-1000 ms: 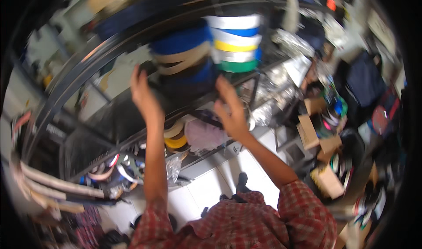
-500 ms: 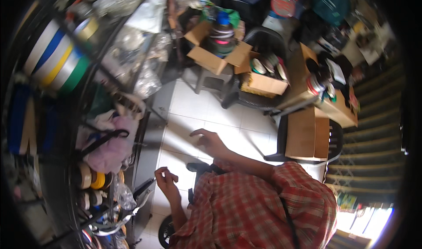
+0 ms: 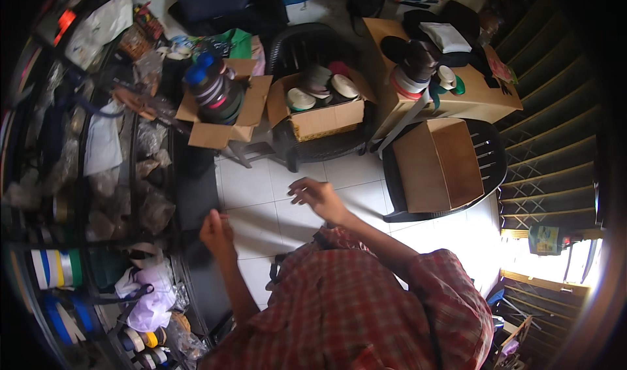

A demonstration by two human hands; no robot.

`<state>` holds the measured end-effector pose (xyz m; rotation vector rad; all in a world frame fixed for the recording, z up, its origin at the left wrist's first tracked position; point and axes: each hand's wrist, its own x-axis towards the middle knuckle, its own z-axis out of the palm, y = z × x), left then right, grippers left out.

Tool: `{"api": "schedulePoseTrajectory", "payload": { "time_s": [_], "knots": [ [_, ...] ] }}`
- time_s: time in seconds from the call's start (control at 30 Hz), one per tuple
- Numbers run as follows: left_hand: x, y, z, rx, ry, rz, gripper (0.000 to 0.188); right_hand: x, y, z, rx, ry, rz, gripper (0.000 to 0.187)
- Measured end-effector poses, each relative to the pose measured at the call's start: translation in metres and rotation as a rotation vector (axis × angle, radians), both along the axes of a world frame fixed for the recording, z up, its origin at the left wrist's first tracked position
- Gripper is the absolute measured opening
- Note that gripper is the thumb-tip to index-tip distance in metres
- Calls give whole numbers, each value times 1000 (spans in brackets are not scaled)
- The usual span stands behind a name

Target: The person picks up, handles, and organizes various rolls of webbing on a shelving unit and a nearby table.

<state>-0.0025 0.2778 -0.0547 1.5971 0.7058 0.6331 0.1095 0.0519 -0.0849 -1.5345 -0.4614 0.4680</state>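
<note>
My left hand (image 3: 217, 231) is raised beside the dark shelving on the left, fingers loosely bent and nothing visible in it. Over the tiled floor, my right hand (image 3: 321, 199) hangs in the air with its fingers slightly curled and apart, holding nothing. Neither hand touches anything. Ahead of them stands an open cardboard box (image 3: 328, 120) with rolls of tape or ribbon, set on a black plastic chair (image 3: 307, 149). To its left, another open box (image 3: 210, 137) holds stacked rolls and blue-topped items.
An open brown carton (image 3: 428, 167) sits on a black chair at the right. Behind it is a large cardboard box (image 3: 486, 102) with rolls and dark items on top. Shelves at left hold plastic bags, a lilac cloth bag (image 3: 151, 301) and striped rolls (image 3: 55, 269). A folding metal gate (image 3: 548, 174) lines the right.
My view has turned toward the left-to-right row of boxes, which now sits more centrally. Both hands stay raised and empty; the left has shifted up beside the shelving.
</note>
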Motion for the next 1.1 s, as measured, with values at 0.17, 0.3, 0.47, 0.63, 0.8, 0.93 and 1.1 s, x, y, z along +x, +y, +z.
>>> {"api": "schedulePoseTrajectory", "payload": {
  "time_s": [0.17, 0.3, 0.47, 0.63, 0.8, 0.93, 1.1],
  "knots": [
    [129, -99, 6, -430, -33, -422, 29, 71, -103, 0, -5, 64, -284, 18],
    [210, -168, -3, -455, -91, -550, 24, 102, -157, -3, 122, 204, -523, 20],
    [302, -210, -49, -689, 141, -759, 40, 141, -188, -3, 139, 237, -768, 26],
    [436, -263, -91, -644, 330, -855, 31, 190, -213, -16, 89, 292, -917, 27],
    [613, -327, -151, -304, 209, -957, 30, 243, -219, -13, 58, 360, -1126, 28],
    [757, -382, -200, 159, 136, -965, 54, 280, -216, -17, 29, 397, -1205, 25],
    [862, -436, -265, 466, 503, -1077, 93, 306, -219, -20, -45, 491, -1300, 26]
  ]
}}
